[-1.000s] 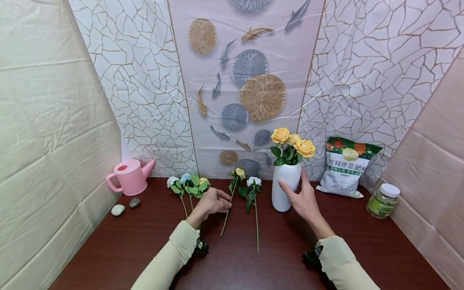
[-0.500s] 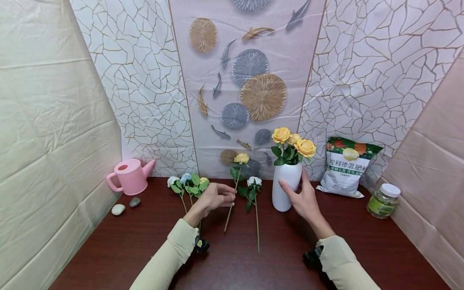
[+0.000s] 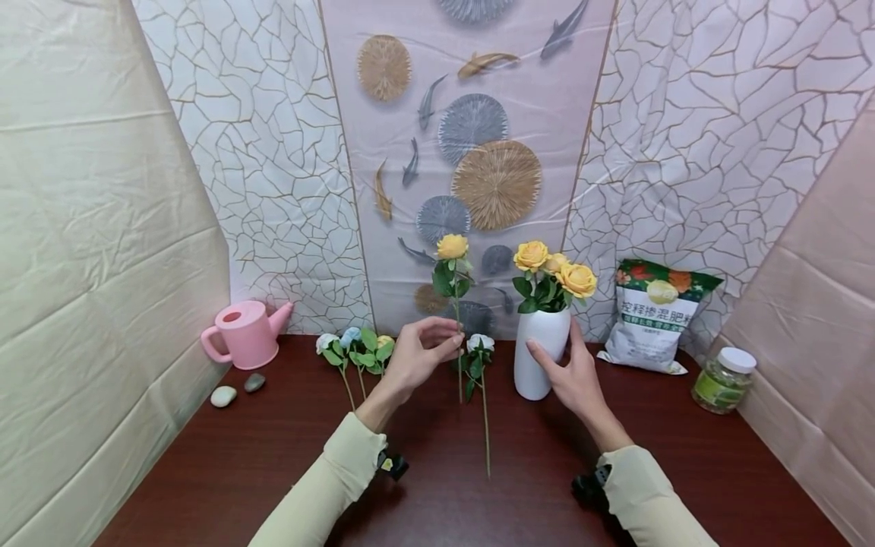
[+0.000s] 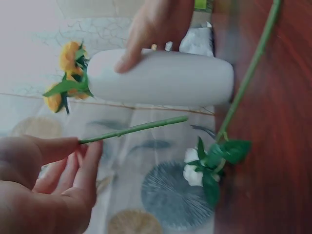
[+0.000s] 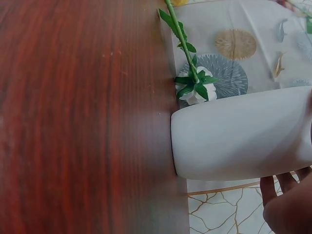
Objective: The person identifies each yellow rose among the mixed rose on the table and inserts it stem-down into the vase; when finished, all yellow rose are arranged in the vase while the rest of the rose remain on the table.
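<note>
My left hand [image 3: 415,355] pinches the stem of a yellow rose [image 3: 453,248] between thumb and fingers. The rose stands upright above the table, left of the white vase [image 3: 536,357]. In the left wrist view, the free lower end of its green stem [image 4: 136,129] points toward the table, beside the vase. My right hand [image 3: 579,380] grips the vase from the right, thumb across its front; the vase stands on the table. Several yellow roses [image 3: 577,280] with green leaves fill its mouth. Between the hands, a white rose [image 3: 481,343] lies with its stem toward me.
More flowers, with white, blue [image 3: 351,336] and yellow heads, lie left of my left hand. A pink watering can [image 3: 247,334] and two pebbles [image 3: 222,396] are at the far left. A fertilizer bag [image 3: 652,319] and a white-lidded jar [image 3: 723,380] stand at the right.
My left hand has lifted the yellow rose off the table, raising it upright and moving it right, toward the vase. The right hand and vase have stayed in place.
</note>
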`<state>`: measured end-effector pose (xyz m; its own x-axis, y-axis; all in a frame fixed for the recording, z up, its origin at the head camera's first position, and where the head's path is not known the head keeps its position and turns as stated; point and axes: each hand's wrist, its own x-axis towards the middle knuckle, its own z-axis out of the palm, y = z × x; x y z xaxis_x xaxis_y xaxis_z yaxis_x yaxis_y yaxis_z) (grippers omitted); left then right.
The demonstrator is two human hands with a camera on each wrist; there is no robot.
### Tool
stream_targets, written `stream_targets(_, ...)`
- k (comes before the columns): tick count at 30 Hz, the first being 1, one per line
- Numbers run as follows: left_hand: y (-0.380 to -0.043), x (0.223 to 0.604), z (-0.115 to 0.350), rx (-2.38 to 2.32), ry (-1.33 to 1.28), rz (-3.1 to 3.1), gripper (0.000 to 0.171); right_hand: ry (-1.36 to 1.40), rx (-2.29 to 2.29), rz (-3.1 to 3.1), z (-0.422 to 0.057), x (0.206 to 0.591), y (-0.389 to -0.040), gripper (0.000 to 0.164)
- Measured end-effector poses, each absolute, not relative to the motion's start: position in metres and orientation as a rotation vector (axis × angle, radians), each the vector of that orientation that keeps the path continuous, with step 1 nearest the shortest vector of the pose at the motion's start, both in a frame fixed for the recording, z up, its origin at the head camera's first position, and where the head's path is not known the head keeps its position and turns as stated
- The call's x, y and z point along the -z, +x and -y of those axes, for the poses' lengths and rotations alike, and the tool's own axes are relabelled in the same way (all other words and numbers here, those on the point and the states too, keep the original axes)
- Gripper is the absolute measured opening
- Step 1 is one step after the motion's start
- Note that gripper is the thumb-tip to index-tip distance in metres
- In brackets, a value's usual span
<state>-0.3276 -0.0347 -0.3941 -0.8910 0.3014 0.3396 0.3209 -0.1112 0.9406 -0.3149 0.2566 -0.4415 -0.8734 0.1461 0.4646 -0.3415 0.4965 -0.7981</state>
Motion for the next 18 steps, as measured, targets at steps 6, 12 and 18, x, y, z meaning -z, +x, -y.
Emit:
stream_targets(6,-0.331,0.369,0.014,2.197,-0.767,1.877,0.025,0.16,-1.372,2.264,-0.259,0.441,-0.313,0.086)
stream_targets(12,-0.335,0.339,-0.01,2.163,-0.748,1.713,0.026,0.166,-1.375,2.268,-0.259,0.441,-0.314,0.085)
stream_targets(18,-0.343,0.313,-0.032,2.12,-0.736,1.533,0.025,0.173,-1.365,2.262,-0.258,0.441,-0.314,0.084)
